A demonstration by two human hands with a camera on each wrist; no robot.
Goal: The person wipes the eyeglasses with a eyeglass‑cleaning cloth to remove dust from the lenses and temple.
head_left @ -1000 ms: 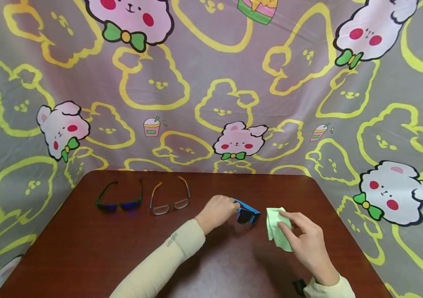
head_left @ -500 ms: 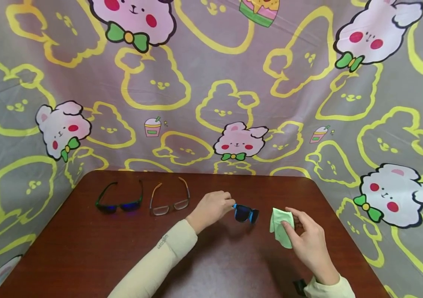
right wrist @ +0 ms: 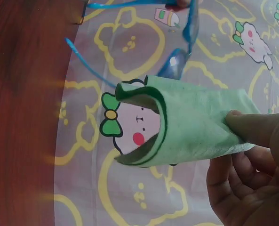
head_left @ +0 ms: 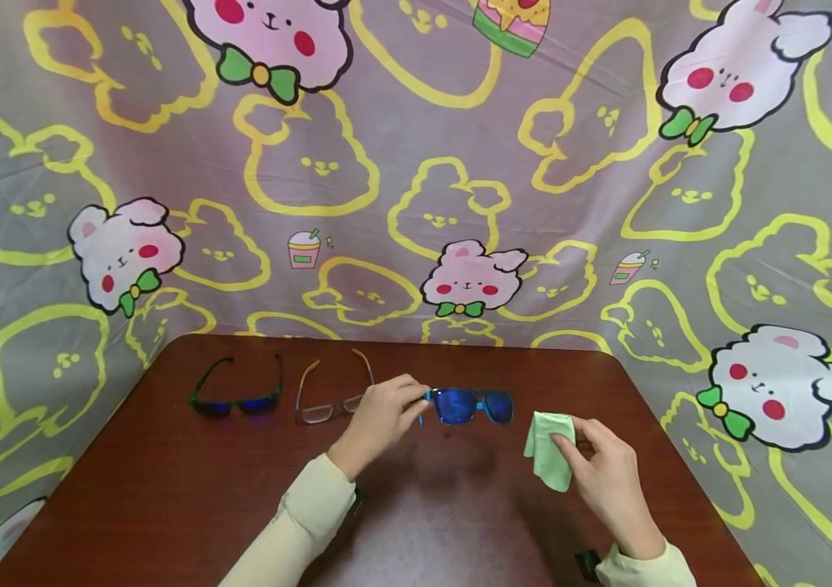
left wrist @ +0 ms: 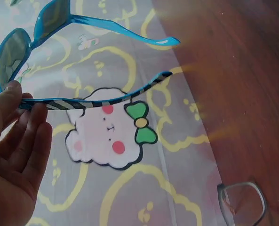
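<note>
In the head view my left hand [head_left: 384,420] pinches a pair of blue sunglasses [head_left: 457,406] near one hinge and holds them above the table, mirrored lenses facing me. The left wrist view shows thumb and fingers on a striped temple of the sunglasses [left wrist: 97,102], both temples unfolded. My right hand [head_left: 612,477] pinches a folded light-green cloth [head_left: 552,450] between thumb and fingers, its loose end drooping. In the right wrist view the cloth [right wrist: 191,122] partly hides the sunglasses [right wrist: 173,65] behind it. Cloth and sunglasses are apart in the head view.
On the brown table [head_left: 166,489], dark sunglasses with blue lenses [head_left: 235,406] lie at the back left. Clear eyeglasses [head_left: 316,414] lie beside them, partly behind my left hand. A small black object [head_left: 589,564] is by my right wrist. A patterned curtain [head_left: 357,147] encloses the table.
My left hand has moved left with the blue sunglasses and turned them until their lenses face me. The right hand with the cloth has barely moved.
</note>
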